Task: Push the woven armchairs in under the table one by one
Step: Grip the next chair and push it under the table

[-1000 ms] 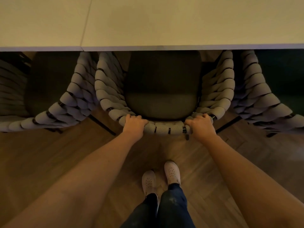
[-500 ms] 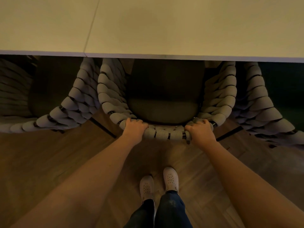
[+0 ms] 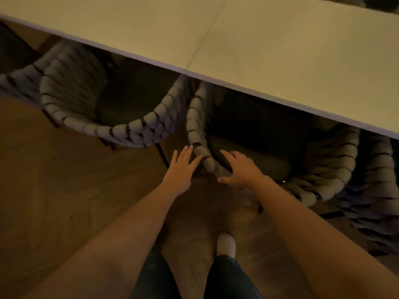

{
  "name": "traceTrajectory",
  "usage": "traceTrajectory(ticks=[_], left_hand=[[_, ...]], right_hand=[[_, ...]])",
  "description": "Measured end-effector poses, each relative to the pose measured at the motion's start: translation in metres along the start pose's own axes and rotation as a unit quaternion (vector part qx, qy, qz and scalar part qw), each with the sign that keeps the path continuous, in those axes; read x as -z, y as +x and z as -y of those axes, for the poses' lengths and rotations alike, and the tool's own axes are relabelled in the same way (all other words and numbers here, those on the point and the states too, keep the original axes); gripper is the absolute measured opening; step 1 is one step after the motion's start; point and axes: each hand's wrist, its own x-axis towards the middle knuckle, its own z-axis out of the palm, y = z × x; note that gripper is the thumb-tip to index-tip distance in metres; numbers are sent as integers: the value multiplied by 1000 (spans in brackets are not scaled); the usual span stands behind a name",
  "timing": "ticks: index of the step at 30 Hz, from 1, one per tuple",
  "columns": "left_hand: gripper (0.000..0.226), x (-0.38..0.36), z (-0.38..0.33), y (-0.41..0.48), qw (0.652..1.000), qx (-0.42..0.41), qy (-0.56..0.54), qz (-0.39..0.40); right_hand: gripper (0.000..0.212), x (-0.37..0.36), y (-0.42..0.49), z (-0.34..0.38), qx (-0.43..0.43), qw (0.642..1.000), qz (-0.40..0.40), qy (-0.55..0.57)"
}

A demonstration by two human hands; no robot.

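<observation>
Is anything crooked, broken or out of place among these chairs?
Nothing stands out. The left armchair, middle armchair and right armchair sit side by side, seats under the table. The left hand and right hand are open at the middle armchair's back.

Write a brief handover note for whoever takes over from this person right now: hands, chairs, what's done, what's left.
Left hand: open, fingers spread, at the middle armchair's woven rim, holding nothing.
Right hand: open over the same rim; contact unclear.
Chairs: middle armchair and left armchair sit with seats under the table; right armchair is partly out of frame.
Done: middle and left look pushed in.
Left: check the right armchair and any chairs out of view.
</observation>
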Motion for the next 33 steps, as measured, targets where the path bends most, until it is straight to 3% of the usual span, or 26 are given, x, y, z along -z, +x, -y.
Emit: traceTrajectory(ticks=[3,12,21,33], left_hand=[[85,-3,68,-15,998,60,-10,-9],[84,-26,311,-82,987,154,-54,-3],[83,-45,543,-145,966,240,-71,70],[81,-15,808,-81,951,289,-98,42]], right_hand=[[93,2,33,65,41,998,-52,-20],[82,-15,148,281,84,992,-76,-58],[70,-33,254,484,143,984,-79,-72],[72,10,473,698,185,974,-98,-92]])
